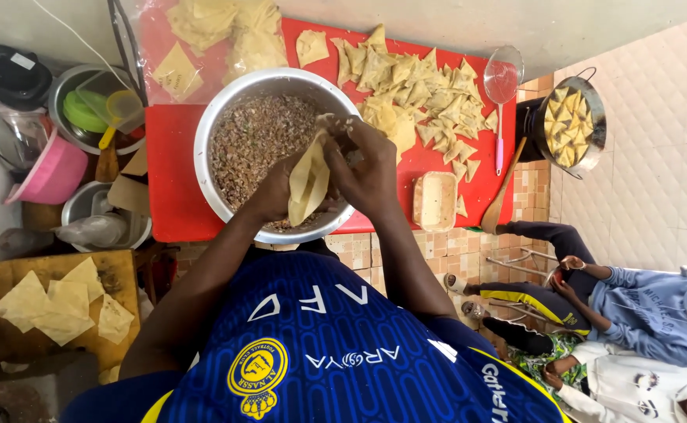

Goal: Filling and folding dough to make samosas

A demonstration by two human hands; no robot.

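A pale dough sheet folded into a cone (309,182) is held over a large metal bowl (226,110) of brown minced filling (261,137). My left hand (271,192) grips the cone from the left side. My right hand (365,163) curls over the cone's top edge, fingers pinched with a bit of filling at the opening. Both hands hover above the bowl's near rim. The bowl stands on a red table (173,180).
Many folded triangular pastries (422,94) lie on the red table, beside a small plastic tub (437,200), a mesh skimmer (502,86) and a wooden spatula (504,192). A pan of pastries (569,125) sits right. Dough sheets (65,301) rest on a wooden board. People sit at lower right.
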